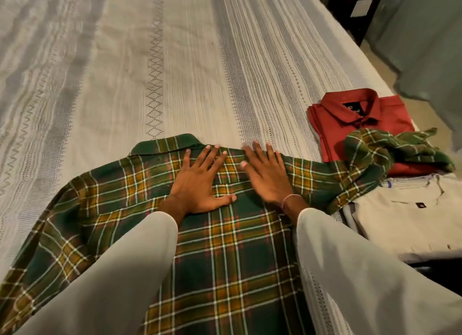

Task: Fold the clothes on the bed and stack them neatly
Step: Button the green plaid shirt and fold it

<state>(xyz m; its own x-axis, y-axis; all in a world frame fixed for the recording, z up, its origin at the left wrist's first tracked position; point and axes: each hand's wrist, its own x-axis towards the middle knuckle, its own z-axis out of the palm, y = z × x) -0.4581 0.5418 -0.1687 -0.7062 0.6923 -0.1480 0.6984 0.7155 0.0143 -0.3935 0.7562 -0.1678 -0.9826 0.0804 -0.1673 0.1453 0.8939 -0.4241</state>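
A green, yellow and white plaid shirt (230, 254) lies spread flat on the bed (125, 72), collar towards the far side. My left hand (200, 182) presses flat on it just below the collar, fingers spread. My right hand (267, 177) lies flat beside it near the right shoulder. The shirt's right sleeve (390, 149) trails rightwards over a folded red shirt (360, 124). A folded white shirt (410, 219) sits nearer me, right of the plaid one.
The bed carries a pale woven cover with grey stripes, running far and left. Its right edge passes just beyond the folded shirts. Dark furniture (350, 7) and a grey-green hanging cloth (425, 47) stand at the upper right.
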